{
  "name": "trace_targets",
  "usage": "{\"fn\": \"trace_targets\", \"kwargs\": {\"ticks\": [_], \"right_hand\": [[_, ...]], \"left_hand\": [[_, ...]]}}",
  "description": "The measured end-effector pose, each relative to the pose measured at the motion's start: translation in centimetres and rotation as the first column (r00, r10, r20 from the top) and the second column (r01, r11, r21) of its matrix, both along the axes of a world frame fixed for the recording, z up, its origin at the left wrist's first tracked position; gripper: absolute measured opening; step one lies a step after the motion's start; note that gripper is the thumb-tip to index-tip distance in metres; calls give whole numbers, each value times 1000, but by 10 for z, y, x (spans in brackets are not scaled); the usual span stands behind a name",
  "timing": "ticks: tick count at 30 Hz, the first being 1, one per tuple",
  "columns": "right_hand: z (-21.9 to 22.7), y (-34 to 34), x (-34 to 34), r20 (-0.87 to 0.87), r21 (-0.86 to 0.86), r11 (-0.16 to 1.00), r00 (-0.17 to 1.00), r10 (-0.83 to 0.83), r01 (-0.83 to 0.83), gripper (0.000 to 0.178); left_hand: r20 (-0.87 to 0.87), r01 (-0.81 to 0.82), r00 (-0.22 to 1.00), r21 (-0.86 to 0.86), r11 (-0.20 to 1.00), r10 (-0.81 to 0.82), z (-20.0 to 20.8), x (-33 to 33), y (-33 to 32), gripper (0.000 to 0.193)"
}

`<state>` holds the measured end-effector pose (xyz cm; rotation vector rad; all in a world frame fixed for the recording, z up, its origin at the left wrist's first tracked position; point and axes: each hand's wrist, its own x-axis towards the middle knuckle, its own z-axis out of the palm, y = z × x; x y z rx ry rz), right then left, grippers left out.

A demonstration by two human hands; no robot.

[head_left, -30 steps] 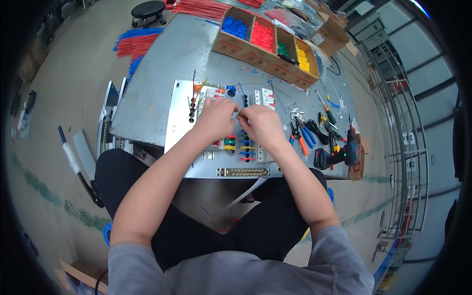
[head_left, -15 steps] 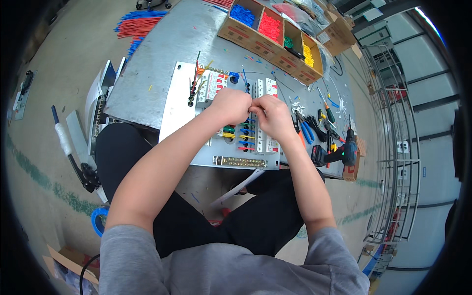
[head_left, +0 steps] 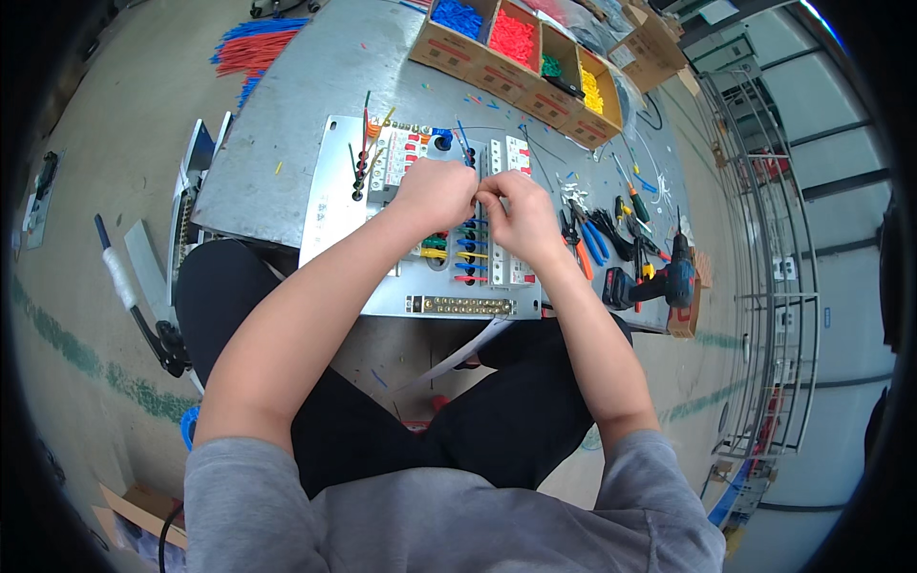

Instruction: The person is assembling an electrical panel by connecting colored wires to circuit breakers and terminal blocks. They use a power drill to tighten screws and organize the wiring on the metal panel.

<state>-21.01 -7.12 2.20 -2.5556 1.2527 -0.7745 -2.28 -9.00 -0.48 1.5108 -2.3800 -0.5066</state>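
Observation:
A white metal mounting panel (head_left: 330,210) lies at the table's front edge, carrying circuit breakers in a left group (head_left: 396,158) and a right column (head_left: 518,158). Over its middle, my left hand (head_left: 437,196) is closed, its fingertips mostly hidden behind the hand. My right hand (head_left: 521,212) pinches thumb and forefinger right against it, beside the right breaker column. Whatever lies between the fingertips is too small to make out. Short coloured wires (head_left: 471,256) run into the column below my hands. A brass terminal bar (head_left: 463,306) is fixed along the panel's near edge.
A divided cardboard box (head_left: 497,81) of blue, red, green and yellow small parts stands at the back. Right of the panel lie pliers (head_left: 594,244), screwdrivers (head_left: 638,202) and a cordless drill (head_left: 669,279). Red and blue wire bundles (head_left: 256,50) lie far left.
The whole view has shifted slightly, so panel and table appear a little further left and up. Both hands stay together at the same part of the panel, with fingertips still meeting.

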Motion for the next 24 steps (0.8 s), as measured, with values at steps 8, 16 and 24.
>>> {"fn": "trace_targets", "kwargs": {"ticks": [8,16,24], "right_hand": [[4,-1,-37,-147,63,988,980,-131,142,6],[0,-5,-26,-135,0,992,983,-125,126,4],[12,1,-26,-269,95,971,945,-186,218,4]], "left_hand": [[62,28,998,-21,999,-26,-7,-5,-2,15],[72,70,995,17,997,-71,-1,-3,-1,21],[138,25,990,88,996,-37,6,-12,-1,16]]}}
